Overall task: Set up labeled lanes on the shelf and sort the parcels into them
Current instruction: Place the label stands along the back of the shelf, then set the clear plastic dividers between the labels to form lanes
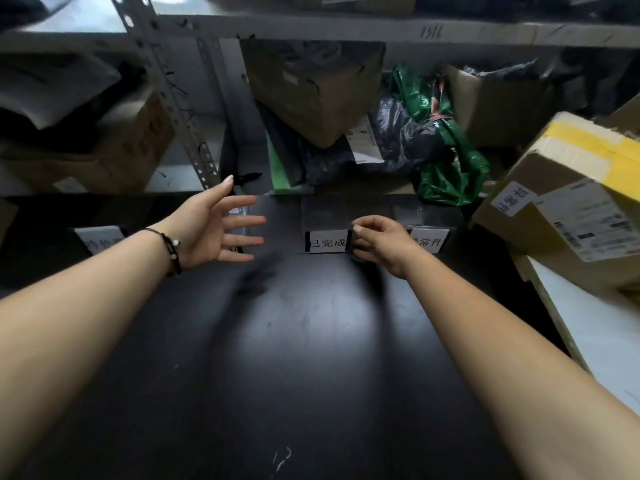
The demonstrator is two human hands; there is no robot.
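Note:
A white paper label with black characters (327, 242) lies at the far edge of the black table (294, 358), taped at both ends. My right hand (381, 242) pinches the label's right end between thumb and fingers. Half hidden behind that hand lies a second white label (429, 241). A third label (100, 239) sits at the far left. My left hand (221, 230) hovers open, fingers spread, left of the middle label and holding nothing. Parcels fill the shelf behind: a brown box (311, 91), a green plastic bag (446, 161) and black bags (405, 136).
A grey metal shelf upright (173, 95) slants down at the left. A large cardboard box with yellow tape and a paper tag (571, 202) leans at the right, over a white surface (595, 330). More boxes (104, 150) sit on the left shelf.

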